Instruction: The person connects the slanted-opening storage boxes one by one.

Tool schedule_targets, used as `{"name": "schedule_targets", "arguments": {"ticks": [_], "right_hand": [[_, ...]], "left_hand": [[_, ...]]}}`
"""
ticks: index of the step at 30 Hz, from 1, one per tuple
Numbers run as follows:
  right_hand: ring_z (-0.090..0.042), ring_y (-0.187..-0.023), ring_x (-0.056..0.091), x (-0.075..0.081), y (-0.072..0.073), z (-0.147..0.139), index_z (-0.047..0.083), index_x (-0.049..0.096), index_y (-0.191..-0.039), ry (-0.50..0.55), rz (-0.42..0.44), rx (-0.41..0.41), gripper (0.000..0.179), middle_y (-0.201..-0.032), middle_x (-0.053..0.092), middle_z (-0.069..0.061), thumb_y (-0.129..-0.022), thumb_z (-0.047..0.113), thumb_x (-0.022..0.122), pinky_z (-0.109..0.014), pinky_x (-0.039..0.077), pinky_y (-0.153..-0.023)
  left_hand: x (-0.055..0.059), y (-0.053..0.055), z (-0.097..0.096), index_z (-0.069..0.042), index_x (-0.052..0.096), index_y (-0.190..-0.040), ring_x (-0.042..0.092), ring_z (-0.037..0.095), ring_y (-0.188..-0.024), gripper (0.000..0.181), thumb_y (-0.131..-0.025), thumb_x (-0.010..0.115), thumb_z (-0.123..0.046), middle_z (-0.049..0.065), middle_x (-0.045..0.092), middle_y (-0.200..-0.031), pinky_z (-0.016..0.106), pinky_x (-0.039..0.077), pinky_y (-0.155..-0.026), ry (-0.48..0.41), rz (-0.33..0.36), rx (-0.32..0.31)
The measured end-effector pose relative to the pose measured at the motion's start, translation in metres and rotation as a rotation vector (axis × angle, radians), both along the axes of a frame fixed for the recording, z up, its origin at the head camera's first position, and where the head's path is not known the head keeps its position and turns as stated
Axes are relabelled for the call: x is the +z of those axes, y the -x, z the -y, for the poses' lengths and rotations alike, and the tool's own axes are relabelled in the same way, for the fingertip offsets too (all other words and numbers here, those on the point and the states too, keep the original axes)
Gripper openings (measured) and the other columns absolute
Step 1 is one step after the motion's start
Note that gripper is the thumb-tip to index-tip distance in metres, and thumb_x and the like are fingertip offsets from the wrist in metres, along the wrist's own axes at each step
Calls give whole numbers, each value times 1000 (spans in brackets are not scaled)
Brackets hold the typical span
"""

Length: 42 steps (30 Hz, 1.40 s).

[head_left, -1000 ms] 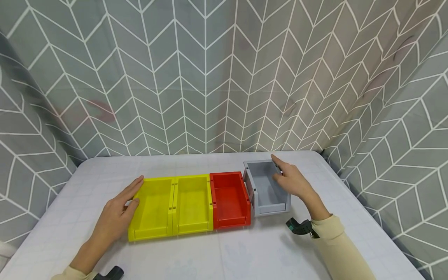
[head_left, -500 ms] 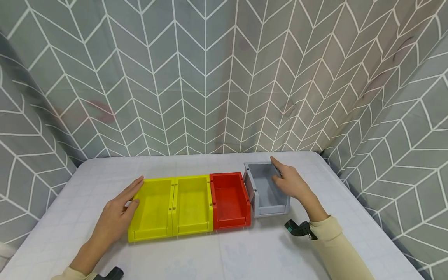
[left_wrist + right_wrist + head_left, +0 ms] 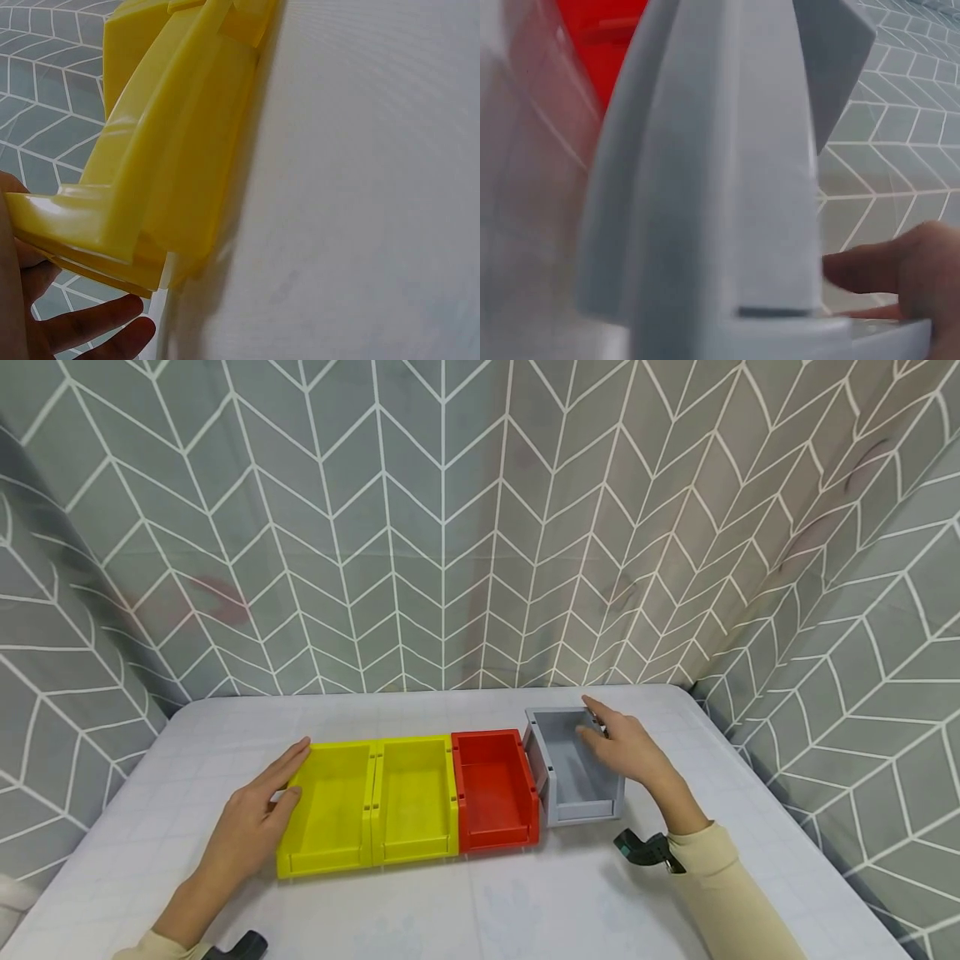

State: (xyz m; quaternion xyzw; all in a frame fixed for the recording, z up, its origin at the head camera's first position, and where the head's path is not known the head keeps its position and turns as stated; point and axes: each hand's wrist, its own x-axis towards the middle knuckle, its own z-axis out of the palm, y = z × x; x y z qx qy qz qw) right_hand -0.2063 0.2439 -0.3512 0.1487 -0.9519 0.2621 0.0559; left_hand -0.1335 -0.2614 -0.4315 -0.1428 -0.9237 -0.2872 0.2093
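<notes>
My left hand (image 3: 243,827) lies along the outer left wall of the end yellow bin (image 3: 285,865), fingers straight and thumb at the rim. In the left wrist view its fingertips (image 3: 135,330) show beside that bin. A second yellow bin (image 3: 412,793) and a red bin (image 3: 495,785) adjoin it in a row. My right hand (image 3: 633,747) is at the far right corner of a grey bin (image 3: 573,764), index finger along the outside, thumb held out over the inside, apart from the wall. In the right wrist view, the blurred grey bin (image 3: 727,187) hides part of this hand.
The grey bin sits slightly farther back than the row, beside the red bin. All the bins stand on a white-covered table (image 3: 465,910). A grey patterned curtain (image 3: 450,527) hangs behind its far edge and along both sides.
My right thumb has moved left and away, off the grey bin's right wall. The grey bin has shifted very slightly. My left hand and the row of bins keep their places.
</notes>
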Motion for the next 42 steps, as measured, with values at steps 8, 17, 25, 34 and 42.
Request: {"name": "schedule_targets", "arguments": {"ticks": [8, 17, 25, 34, 42], "right_hand": [[-46, -139, 44, 5, -16, 27, 3, 50, -153, -11, -190, 55, 62, -152, 50, -23, -103, 36, 63, -68, 38, -110], [-48, -148, 31, -7, -29, 58, 8, 45, -158, -177, -193, 139, 80, -163, 36, -20, -94, 49, 68, -71, 31, -112], [-49, -154, 9, -14, -35, 67, 3, 26, -164, -232, -121, 147, 106, -170, 15, -22, -83, 43, 80, -73, 24, -114], [-49, -154, 9, -18, -35, 71, 2, 27, -164, -209, -131, 139, 104, -169, 17, -24, -81, 31, 82, -74, 25, -113], [-49, -153, 10, -21, -35, 72, 0, 28, -163, -208, -147, 133, 100, -168, 19, -25, -80, 27, 78, -74, 30, -112]], "left_hand": [[0, -1, 0, -9, 48, -157, 51, 36, -138, 55, -103, 58, -6, 1, 43, -162, 23, 52, -94, -1, -1, 0], [1, -1, -2, -9, 48, -157, 50, 37, -138, 55, -103, 57, -6, 3, 43, -162, -2, 30, -91, -16, -2, -11], [0, -1, -1, -8, 48, -157, 51, 37, -137, 55, -103, 57, -6, 3, 44, -161, 6, 43, -93, -2, -13, -5], [2, -2, -3, -8, 47, -157, 50, 38, -138, 54, -104, 56, -7, 2, 42, -162, 49, 53, -91, -5, 10, 6], [3, -2, -3, -7, 46, -157, 48, 38, -139, 53, -105, 55, -8, 2, 41, -163, 54, 51, -93, -12, 20, 3]]}}
